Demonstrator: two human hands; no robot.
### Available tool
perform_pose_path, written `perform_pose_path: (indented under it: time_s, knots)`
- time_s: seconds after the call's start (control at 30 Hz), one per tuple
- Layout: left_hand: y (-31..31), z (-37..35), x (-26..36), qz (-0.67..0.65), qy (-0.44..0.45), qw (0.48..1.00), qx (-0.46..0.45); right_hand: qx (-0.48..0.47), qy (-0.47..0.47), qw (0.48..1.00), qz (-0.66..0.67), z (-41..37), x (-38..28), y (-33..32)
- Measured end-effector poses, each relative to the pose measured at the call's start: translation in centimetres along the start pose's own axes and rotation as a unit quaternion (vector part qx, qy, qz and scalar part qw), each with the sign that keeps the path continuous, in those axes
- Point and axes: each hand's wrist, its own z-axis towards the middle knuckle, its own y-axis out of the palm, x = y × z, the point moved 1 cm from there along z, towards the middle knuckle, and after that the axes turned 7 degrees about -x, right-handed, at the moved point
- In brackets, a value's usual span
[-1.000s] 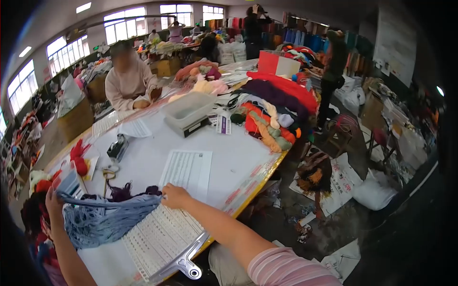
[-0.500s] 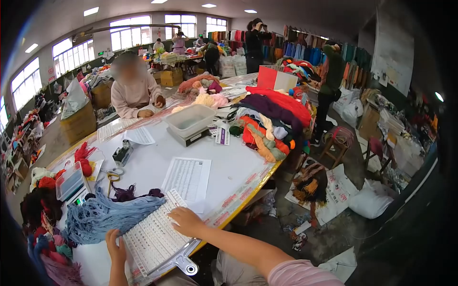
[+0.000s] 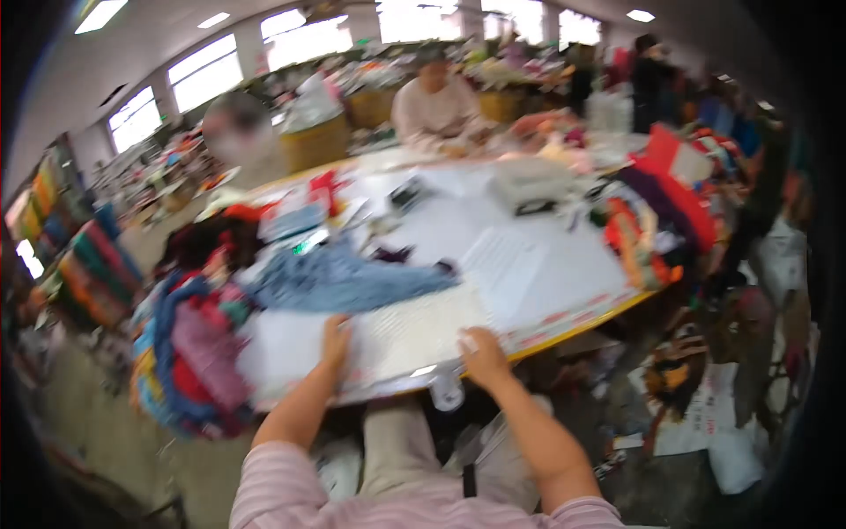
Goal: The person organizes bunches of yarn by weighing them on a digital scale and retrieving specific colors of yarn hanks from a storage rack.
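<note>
Indoors, from left: a small tub point(image 3: 296, 222), contents blurred; a left hand point(image 3: 336, 342), grip unclear; blue yarn point(image 3: 344, 280) lying on a table point(image 3: 286, 344), bordering a chart point(image 3: 423, 328); a right hand point(image 3: 483, 354) at the chart's edge, grip also unclear; a white tub point(image 3: 529, 181), contents indistinct.

Along the near edge of the bench point(image 3: 291, 342) lie the clipped sheets point(image 3: 427, 328), their clip point(image 3: 448, 390) reaching beyond this edge. Just behind them, toward the left, there is the yarn bundle point(image 3: 344, 280); whether they touch, the blur hides. A loose paper point(image 3: 507, 264) lies behind the sheets, to the right. One yarn heap point(image 3: 207, 348) is at the near left corner, another pile point(image 3: 639, 220) at the right edge. Behind the far edge is a person point(image 3: 436, 115).
</note>
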Motion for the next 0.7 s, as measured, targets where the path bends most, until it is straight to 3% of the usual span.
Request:
perform_pose_path:
  time_s: [0.13,0.27,0.37,0.43,0.47,0.63,0.7]
  knots:
    - [-2.4,-4.3,6.6,-0.039,-0.017,0.993,-0.114,0.009,0.006,0.999,0.045,-1.5,-2.5,0.8]
    - [-3.6,-6.2,8.4,-0.092,-0.024,0.987,-0.132,-0.001,0.002,1.0,-0.002,-1.7,-2.1,1.9]
    - [-3.4,-6.0,10.2,-0.064,0.012,0.985,-0.161,-0.097,0.001,0.99,-0.099,-0.1,-0.2,3.0]
    - [-2.9,-5.5,10.9,0.09,0.134,0.96,-0.229,-0.201,0.024,0.963,-0.178,2.4,-0.1,3.8]
    - [-2.8,-4.8,11.0,0.093,0.159,0.95,-0.253,-0.212,0.013,0.959,-0.19,3.7,-0.4,4.0]
    - [-2.2,0.0,9.4,0.085,0.151,0.956,-0.236,-0.252,-0.027,0.942,-0.219,7.2,0.8,6.0]
    - [-1.9,1.4,8.7,0.123,0.147,0.944,-0.267,-0.276,-0.028,0.937,-0.215,8.2,0.3,6.5]
